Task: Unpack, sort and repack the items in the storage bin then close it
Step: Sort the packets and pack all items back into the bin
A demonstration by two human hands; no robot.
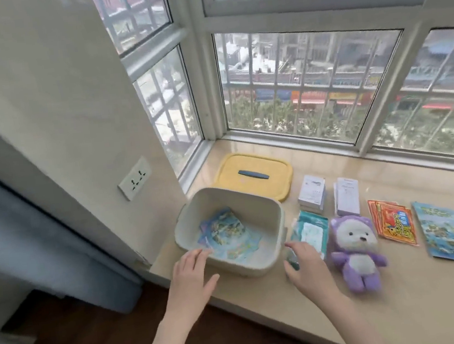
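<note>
The cream storage bin (278,230) stands open on the window ledge, with several blue picture packets (227,233) lying flat inside. Its yellow lid (230,170) with a dark handle lies behind it. My left hand (188,276) touches the bin's near left rim with its fingers straight. My right hand (307,267) hovers at the bin's near right corner, fingers relaxed over the near end of a teal packet (311,227). A purple plush bear (355,244) lies just right of that hand.
Laid out to the right on the ledge (408,306) are two stacks of white cards (312,193), (347,195), red-orange packets (395,221) and a blue picture packet (444,231). Window frames close off the back and left. A wall socket (135,178) sits to the left.
</note>
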